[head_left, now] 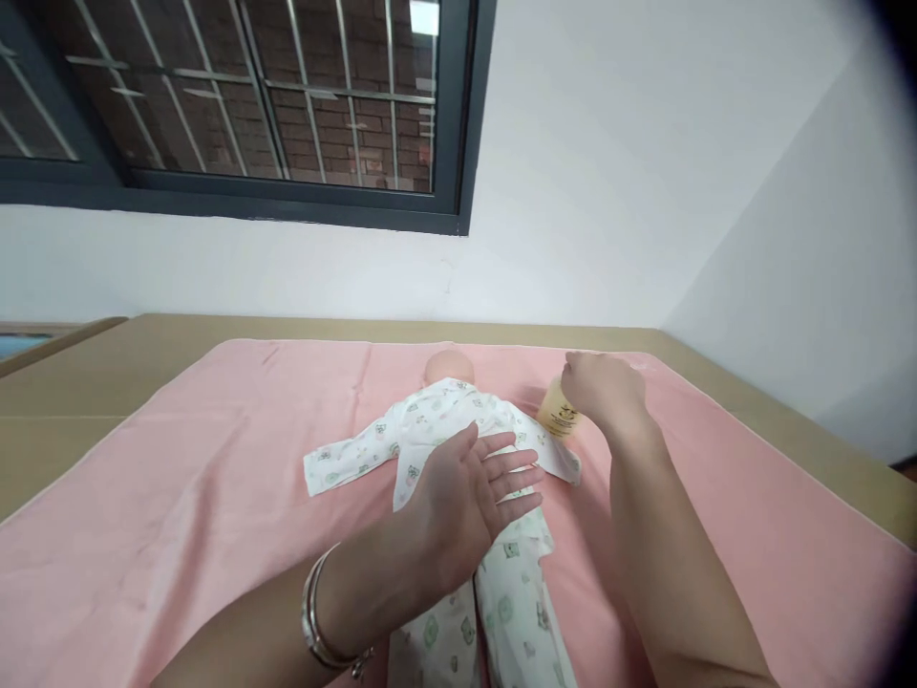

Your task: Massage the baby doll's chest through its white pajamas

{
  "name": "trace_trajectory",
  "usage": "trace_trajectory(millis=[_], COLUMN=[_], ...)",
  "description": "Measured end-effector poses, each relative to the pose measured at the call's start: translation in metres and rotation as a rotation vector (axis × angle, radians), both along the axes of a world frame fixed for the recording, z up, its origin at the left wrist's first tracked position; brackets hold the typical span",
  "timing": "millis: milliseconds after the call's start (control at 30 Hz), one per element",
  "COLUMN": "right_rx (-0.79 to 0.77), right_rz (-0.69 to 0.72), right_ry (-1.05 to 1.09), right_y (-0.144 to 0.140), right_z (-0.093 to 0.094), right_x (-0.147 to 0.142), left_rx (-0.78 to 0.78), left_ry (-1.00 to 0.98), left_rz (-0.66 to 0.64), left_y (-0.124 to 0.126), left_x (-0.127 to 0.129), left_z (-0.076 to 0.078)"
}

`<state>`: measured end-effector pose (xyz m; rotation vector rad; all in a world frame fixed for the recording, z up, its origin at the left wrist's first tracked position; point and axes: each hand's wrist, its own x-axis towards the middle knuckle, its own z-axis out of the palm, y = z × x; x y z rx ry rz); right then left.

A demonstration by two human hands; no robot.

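A baby doll (450, 367) lies on a pink sheet, dressed in a white printed top (437, 406) and matching trousers (512, 602). Over its middle I hold my left hand (473, 502) palm up, fingers spread, with nothing in it. Beside the doll's sleeve on the right, my right hand (606, 387) is closed around the upper part of a pale yellow bottle (559, 411) with dark print. The bottle is tilted, and its top is hidden by my fingers. Bracelets circle my left wrist.
The pink sheet (236, 430) covers most of a wooden surface (193, 330) that meets a white wall at the back. A dark-framed window (458, 124) with metal bars is at the upper left. Another wall runs along the right side.
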<state>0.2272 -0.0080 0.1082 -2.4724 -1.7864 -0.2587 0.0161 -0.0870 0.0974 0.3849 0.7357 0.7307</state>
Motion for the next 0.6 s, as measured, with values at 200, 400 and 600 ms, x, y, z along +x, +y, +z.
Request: trace_trajectory(millis=[200,400,600], right_rx=[-0.020,0.324,0.324], right_rz=[0.142,0.314,0.988], right_ry=[0.104,0.298,0.361], right_y=[-0.005,-0.058,-0.104], right_z=[-0.010,0.004,-0.006], right_x=[0.009,-0.034,-0.101], left_rx=[0.039,0.015,0.257], left_ry=[-0.171,-0.191,-0.238], left_rz=[-0.095,-0.103,0.052], left_y=[-0.029,-0.041,-0.018], left_x=[-0.025,-0.033,-0.046], left_z=[0.008,0.012,0.028])
